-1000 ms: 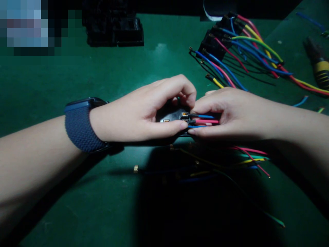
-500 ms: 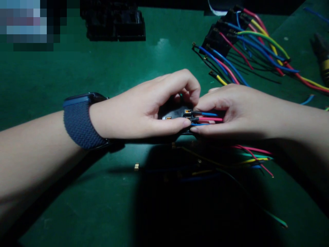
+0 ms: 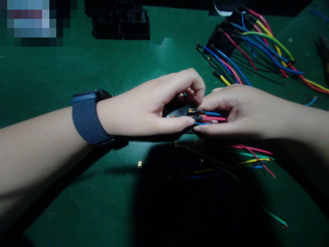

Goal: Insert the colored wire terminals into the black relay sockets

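Observation:
My left hand (image 3: 154, 106), with a dark woven watch band on its wrist, is closed around a black plastic connector housing (image 3: 177, 111). Its thumb lies along the near side, and the curled fingers are at the far side. Metal terminals show in openings on the housing's top. A red wire (image 3: 213, 118) and a blue wire (image 3: 212, 113) run out of its right end into the grasp of my right hand (image 3: 236, 106). That hand's thumb and forefinger close around the wires, their tips against the housing's right end. Its other fingers are mostly hidden.
At the upper right lies another black housing (image 3: 218, 37) with many coloured wires. Black plastic housings (image 3: 135, 29) stand at the back left. Loose wires (image 3: 254, 151) lie in shadow below my hands, with a small brass terminal (image 3: 140, 164) to their left. Dark pliers (image 3: 322, 51) sit at the right edge.
The whole view has shifted slightly, so the things appear a little further right. Both hands keep the same grasp on the housing and the wires.

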Tool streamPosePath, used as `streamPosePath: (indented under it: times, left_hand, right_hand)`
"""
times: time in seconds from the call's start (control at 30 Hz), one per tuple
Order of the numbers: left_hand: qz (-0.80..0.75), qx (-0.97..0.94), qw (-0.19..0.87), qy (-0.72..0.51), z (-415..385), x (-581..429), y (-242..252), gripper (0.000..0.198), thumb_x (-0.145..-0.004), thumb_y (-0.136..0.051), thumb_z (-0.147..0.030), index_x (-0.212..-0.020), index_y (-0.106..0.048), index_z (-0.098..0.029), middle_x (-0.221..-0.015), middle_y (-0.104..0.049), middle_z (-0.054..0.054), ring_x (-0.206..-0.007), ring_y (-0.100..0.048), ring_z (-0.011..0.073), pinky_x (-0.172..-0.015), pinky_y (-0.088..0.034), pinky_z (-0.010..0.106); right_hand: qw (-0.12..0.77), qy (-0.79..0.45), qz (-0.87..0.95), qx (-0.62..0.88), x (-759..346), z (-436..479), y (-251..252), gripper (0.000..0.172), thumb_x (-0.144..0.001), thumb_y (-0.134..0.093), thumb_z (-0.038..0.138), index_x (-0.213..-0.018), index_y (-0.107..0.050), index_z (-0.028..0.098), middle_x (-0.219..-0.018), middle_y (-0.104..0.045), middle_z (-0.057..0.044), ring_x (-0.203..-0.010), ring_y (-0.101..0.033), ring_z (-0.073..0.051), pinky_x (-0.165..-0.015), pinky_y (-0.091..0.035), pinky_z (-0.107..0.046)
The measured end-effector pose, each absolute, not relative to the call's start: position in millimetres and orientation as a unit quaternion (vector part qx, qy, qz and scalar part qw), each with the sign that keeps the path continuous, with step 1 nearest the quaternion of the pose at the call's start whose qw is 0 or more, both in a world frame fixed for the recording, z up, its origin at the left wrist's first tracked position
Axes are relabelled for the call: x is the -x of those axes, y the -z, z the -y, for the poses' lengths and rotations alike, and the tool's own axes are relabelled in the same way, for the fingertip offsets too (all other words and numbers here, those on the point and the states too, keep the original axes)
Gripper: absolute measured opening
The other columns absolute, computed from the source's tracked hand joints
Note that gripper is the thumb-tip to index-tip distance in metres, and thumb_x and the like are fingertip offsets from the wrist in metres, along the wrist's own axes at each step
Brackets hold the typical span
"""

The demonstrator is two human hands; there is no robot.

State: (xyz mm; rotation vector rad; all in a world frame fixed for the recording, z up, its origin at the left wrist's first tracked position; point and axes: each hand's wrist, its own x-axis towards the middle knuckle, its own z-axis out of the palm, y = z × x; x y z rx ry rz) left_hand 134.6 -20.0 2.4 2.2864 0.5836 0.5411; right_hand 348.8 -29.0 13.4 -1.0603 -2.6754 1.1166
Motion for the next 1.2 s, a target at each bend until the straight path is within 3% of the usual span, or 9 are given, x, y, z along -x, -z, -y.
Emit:
streamPosePath:
  times: [0.43,0.6,0.97,1.2]
  left_hand:
    - [-0.214,-0.896,0.325,-0.215,20,-134,-1,0.028,-0.080,-0.063,-0.028,-0.102,-0.054,-0.014,-0.099,-0.062,0.008,-0.089,-0.058,0.0171,-0.081,-0.047,0.030]
    - [-0.211,-0.900,0.315,-0.214,20,-133,-2,0.028,-0.082,-0.062,-0.028,-0.104,-0.053,-0.013,-0.100,-0.062,0.007,-0.090,-0.057,0.0153,-0.081,-0.045,0.026]
    - [-0.216,-0.898,0.322,-0.208,21,-133,-3,0.028,-0.082,-0.062,-0.031,-0.102,-0.052,-0.015,-0.101,-0.061,0.006,-0.090,-0.057,0.0156,-0.080,-0.045,0.027]
    - [-0.208,-0.896,0.333,-0.209,19,-133,-2,0.029,-0.082,-0.063,-0.032,-0.103,-0.052,-0.016,-0.102,-0.062,0.007,-0.091,-0.057,0.0167,-0.078,-0.046,0.028]
  right_hand:
    - [-0.007,-0.354,0.870,0.343,-346,29,-21,0.024,-0.080,-0.055,0.034,-0.064,-0.054,0.017,-0.056,-0.044,0.004,-0.056,-0.039,-0.009,-0.052,-0.025,-0.024]
    - [-0.004,-0.358,0.872,0.333,-347,29,-23,0.034,-0.085,-0.050,0.043,-0.063,-0.050,0.017,-0.058,-0.042,0.004,-0.058,-0.039,-0.010,-0.053,-0.026,-0.023]
    - [-0.006,-0.372,0.863,0.341,-347,28,-20,0.040,-0.088,-0.047,0.049,-0.063,-0.050,0.018,-0.057,-0.040,0.004,-0.059,-0.037,-0.010,-0.055,-0.024,-0.024]
    - [-0.015,-0.362,0.872,0.330,-347,29,-25,0.033,-0.085,-0.051,0.045,-0.066,-0.054,0.017,-0.058,-0.045,0.003,-0.059,-0.040,-0.011,-0.055,-0.025,-0.024]
